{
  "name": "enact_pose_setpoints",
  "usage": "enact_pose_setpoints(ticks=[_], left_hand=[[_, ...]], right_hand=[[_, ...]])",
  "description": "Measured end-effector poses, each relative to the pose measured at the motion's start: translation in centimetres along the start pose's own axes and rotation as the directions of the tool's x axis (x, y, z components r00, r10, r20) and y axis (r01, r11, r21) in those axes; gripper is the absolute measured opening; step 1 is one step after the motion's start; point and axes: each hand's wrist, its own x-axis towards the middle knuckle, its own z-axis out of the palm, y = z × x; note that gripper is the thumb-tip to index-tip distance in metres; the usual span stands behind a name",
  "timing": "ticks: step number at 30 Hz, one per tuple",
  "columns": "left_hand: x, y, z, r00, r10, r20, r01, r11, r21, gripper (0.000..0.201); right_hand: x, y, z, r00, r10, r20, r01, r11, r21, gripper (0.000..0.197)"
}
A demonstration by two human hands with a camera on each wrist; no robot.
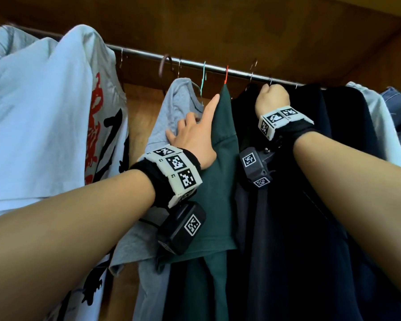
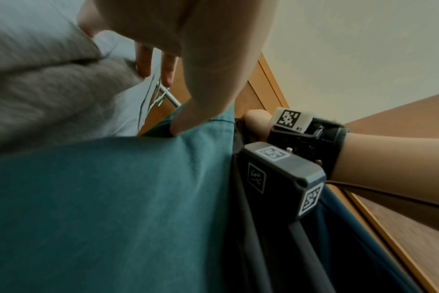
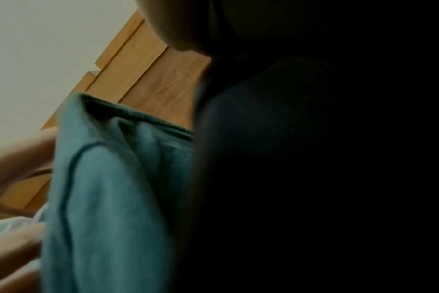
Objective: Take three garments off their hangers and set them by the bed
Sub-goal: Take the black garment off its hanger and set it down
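Note:
Several garments hang on a metal rod (image 1: pixel 148 54) in a wooden wardrobe. My left hand (image 1: pixel 195 126) lies flat between a grey shirt (image 1: pixel 171 107) and a dark green shirt (image 1: pixel 218 181), its index finger stretched up along the green shoulder. In the left wrist view the thumb (image 2: pixel 178 123) touches the green shirt (image 2: pixel 113 198) and the fingers point at the rod. My right hand (image 1: pixel 273 97) is a fist at the top of a black garment (image 1: pixel 299 205), curled round its hanger just below the wire hook (image 1: pixel 270 81). The right wrist view is mostly dark black garment (image 3: pixel 313 158) beside the green shirt (image 3: pixel 113 178).
A white shirt with red and black print (image 1: pixel 44 112) fills the left. A teal hook (image 1: pixel 204 75) and a red hook (image 1: pixel 227 75) hang mid-rod. A pale shirt (image 1: pixel 380 123) and denim (image 1: pixel 398 100) hang at the far right. Wooden wardrobe panels close in behind and above.

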Motion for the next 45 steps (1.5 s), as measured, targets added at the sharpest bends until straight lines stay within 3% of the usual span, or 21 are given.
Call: enact_pose_setpoints(ticks=[9,15,23,29,36,45], left_hand=[[-1.9,-1.2,1.0,0.993,0.059,-0.103,-0.061,0.998,-0.013,0.1],[-5.8,-0.7,0.8,0.999,0.021,0.025,-0.024,0.99,0.136,0.061],[-13.6,0.4,0.9,0.982,-0.133,0.137,0.098,0.967,0.236,0.064],[-21.1,-0.1,-0.2,0.919,-0.227,0.321,0.146,0.955,0.257,0.07],[-29.5,-0.6,-4.2,0.877,-0.234,0.419,0.178,0.969,0.17,0.069],[-41.3,-1.9,-8.8,0.695,-0.305,0.651,0.265,0.95,0.162,0.064]], right_hand=[[-2.4,1.0,-2.5,0.997,-0.046,-0.058,0.051,0.994,0.095,0.042],[-7.5,4.5,-4.7,1.0,0.003,0.01,-0.004,0.996,0.084,0.043],[-16.0,8.5,-7.9,0.984,-0.01,0.178,-0.001,0.998,0.057,0.048],[-23.6,9.6,-12.1,0.967,0.077,0.244,-0.091,0.995,0.045,0.048],[-33.8,9.9,-18.0,0.925,0.261,0.276,-0.28,0.959,0.031,0.043],[-47.3,7.8,-26.3,0.874,0.351,0.337,-0.408,0.906,0.114,0.037]])
